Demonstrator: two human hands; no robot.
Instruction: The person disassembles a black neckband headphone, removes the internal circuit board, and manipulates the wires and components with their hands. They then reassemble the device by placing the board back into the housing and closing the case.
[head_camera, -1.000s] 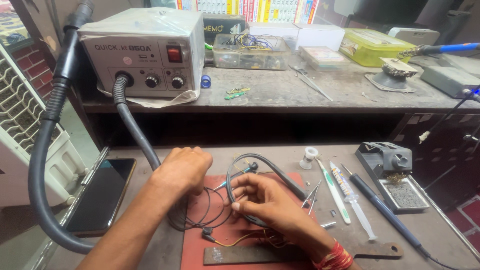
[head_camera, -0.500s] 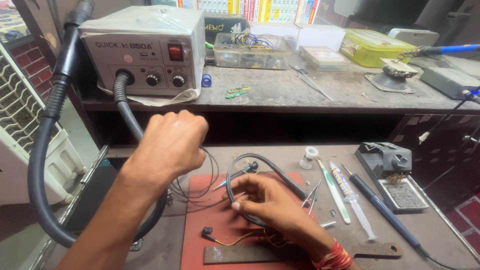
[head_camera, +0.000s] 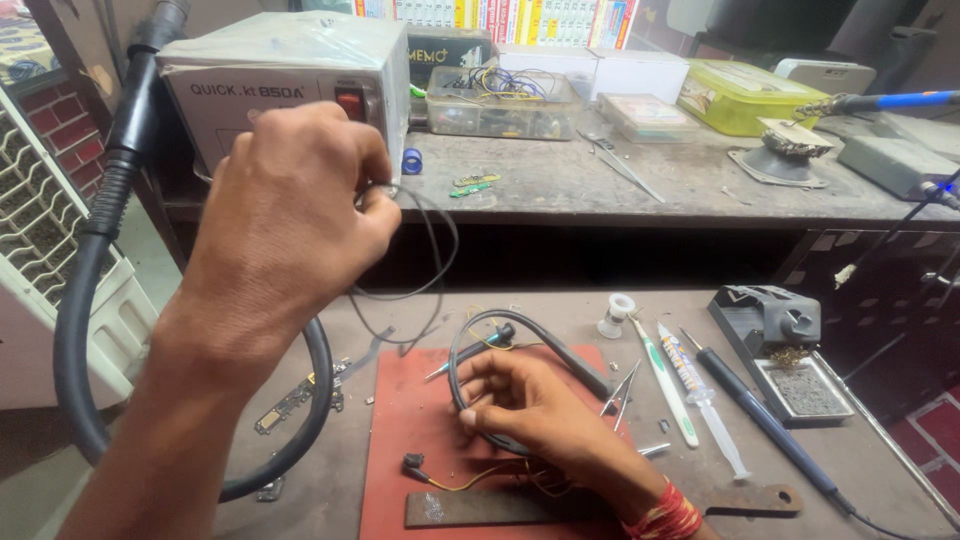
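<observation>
My left hand (head_camera: 285, 215) is raised in front of the grey hot-air station (head_camera: 270, 70), fingers pinched shut on a thin black wire (head_camera: 440, 250). The wire hangs in a loop from the hand down toward the bench. My right hand (head_camera: 530, 410) rests on the red mat (head_camera: 400, 450), its fingers curled around a thicker black cable (head_camera: 520, 325) that arcs over the mat. A small black connector with yellow wires (head_camera: 413, 463) lies just left of that wrist, above a flat metal bar (head_camera: 470, 508).
The station's thick black hose (head_camera: 75, 330) loops down the left side. Right of the mat lie tweezers (head_camera: 620, 385), a white brush (head_camera: 665, 380), a syringe (head_camera: 700, 395), a soldering iron (head_camera: 760, 410) and its stand (head_camera: 775, 325). Boxes crowd the upper shelf (head_camera: 600, 180).
My left hand rose from the mat to the front of the station, drawing the thin wire up with it. My right hand stayed on the mat holding the cable.
</observation>
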